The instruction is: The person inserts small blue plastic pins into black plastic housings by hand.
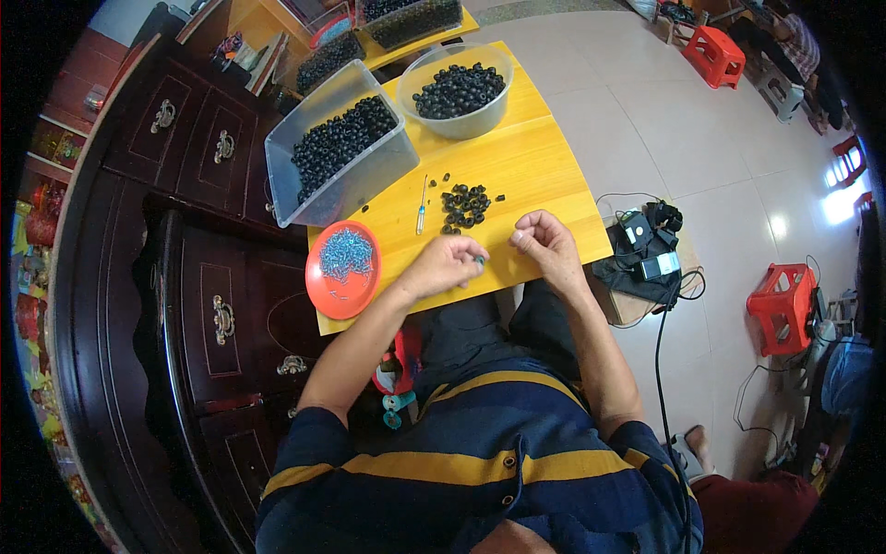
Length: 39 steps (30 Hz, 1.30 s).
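My left hand (pixel 445 266) is closed over the near edge of the yellow table (pixel 544 175), with a tiny dark, bluish piece (pixel 479 260) showing at its fingertips. A short gap to the right, my right hand (pixel 552 249) has thumb and forefinger pinched together; whatever may be between them is too small to see. Just beyond both hands lies a loose pile of small black ring-shaped parts (pixel 468 205). Left of the pile rests a thin screwdriver (pixel 421 220) with a blue handle. Nearest my left forearm, a red-orange plate (pixel 317 294) bears many small blue-silver metal pieces.
A clear rectangular bin (pixel 392 159) and a round clear tub (pixel 480 126) hold more black parts at the table's far side. A dark wooden cabinet (pixel 212 277) borders the left. Right of the table sit electronic devices with cables (pixel 653 258) and a red stool (pixel 781 308).
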### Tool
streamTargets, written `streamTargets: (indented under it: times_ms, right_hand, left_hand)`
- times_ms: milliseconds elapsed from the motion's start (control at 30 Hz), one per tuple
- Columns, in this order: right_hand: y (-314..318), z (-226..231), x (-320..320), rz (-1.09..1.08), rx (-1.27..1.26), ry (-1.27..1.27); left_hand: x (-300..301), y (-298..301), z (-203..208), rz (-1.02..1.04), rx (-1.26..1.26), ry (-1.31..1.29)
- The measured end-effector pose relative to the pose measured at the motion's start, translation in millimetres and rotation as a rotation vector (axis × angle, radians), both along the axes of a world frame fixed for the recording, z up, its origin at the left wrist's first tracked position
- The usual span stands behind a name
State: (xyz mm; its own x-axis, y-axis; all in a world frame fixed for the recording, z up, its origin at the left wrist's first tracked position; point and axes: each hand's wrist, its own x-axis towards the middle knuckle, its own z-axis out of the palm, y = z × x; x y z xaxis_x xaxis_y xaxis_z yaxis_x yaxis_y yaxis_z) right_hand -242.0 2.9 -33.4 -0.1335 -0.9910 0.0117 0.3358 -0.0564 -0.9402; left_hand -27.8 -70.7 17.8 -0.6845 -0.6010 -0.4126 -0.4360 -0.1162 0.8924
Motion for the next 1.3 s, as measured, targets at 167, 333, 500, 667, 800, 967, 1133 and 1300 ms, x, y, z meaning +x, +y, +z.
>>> streamTargets:
  times_ms: [167,333,500,667,800,967,1133,1300]
  right_hand:
    - [-9.3,-20.9,-6.5,-0.103,0.019,0.011]
    - [-5.1,-23.3,-7.5,-0.066,0.032,0.152]
    - [-1.6,-21.0,-8.1,-0.056,-0.020,0.041]
    - [-1.0,-16.5,-8.5,-0.069,-0.028,0.053]
    - [-2.0,-18.4,-6.2,-0.098,-0.013,0.077]
    - [-2.8,-20.2,-3.6,-0.114,-0.034,0.108]
    - [-2.8,-26.2,-3.3,-0.128,-0.031,0.127]
    - [-3.3,-26.7,-3.4,-0.123,-0.022,0.147]
  left_hand:
    - [-29.5,-68.8,43.9,0.407,-0.221,0.487]
    - [-40.2,-67.2,36.1,0.446,-0.213,0.611]
    - [-18.3,-16.2,-13.2,0.331,-0.160,0.282]
    - [11.5,3.0,-37.0,0.392,-0.264,0.173]
    - [27.9,5.3,-35.2,0.371,-0.656,-0.046]
    - [31.9,-4.0,-38.9,0.321,-0.903,-0.238]
    - [16.3,-7.4,-35.2,0.297,-0.906,-0.266]
    - [4.0,-6.7,-30.5,0.272,-0.909,-0.231]
